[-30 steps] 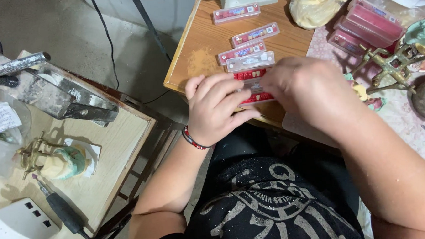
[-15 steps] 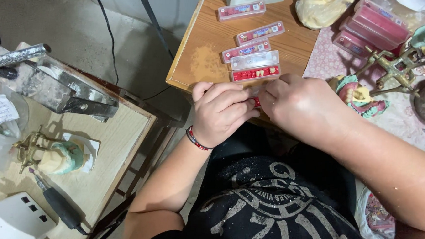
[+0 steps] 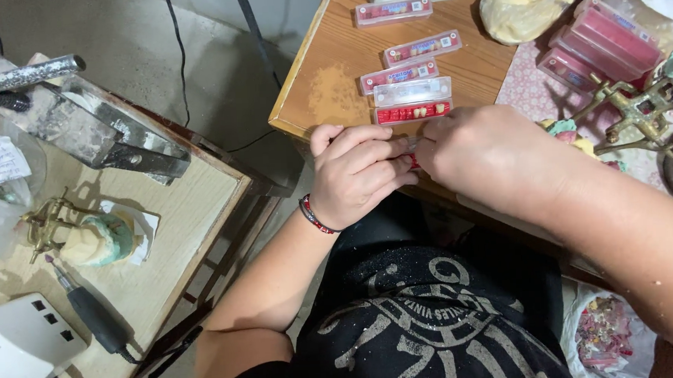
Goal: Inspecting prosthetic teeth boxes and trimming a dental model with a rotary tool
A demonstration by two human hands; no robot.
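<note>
Small red piece (image 3: 412, 161) pinched between both hands at near edge of wooden table (image 3: 324, 84), mostly hidden by fingers. Left hand (image 3: 358, 173) curled, fingertips closed on piece; black-and-red bracelet (image 3: 315, 216) at wrist. Right hand (image 3: 486, 156) closed over same piece from right side. Just beyond hands: open red strip of teeth (image 3: 412, 112), clear lid (image 3: 412, 92) touching it above. Farther back: more narrow red trays (image 3: 421, 48). Right: brass articulator (image 3: 639, 108). Left bench: second articulator with plaster cast (image 3: 89, 237), handpiece (image 3: 92, 317).

Dental workshop, articulator (image 3: 639, 108), tooth cards (image 3: 412, 112), handpiece (image 3: 92, 317)
</note>
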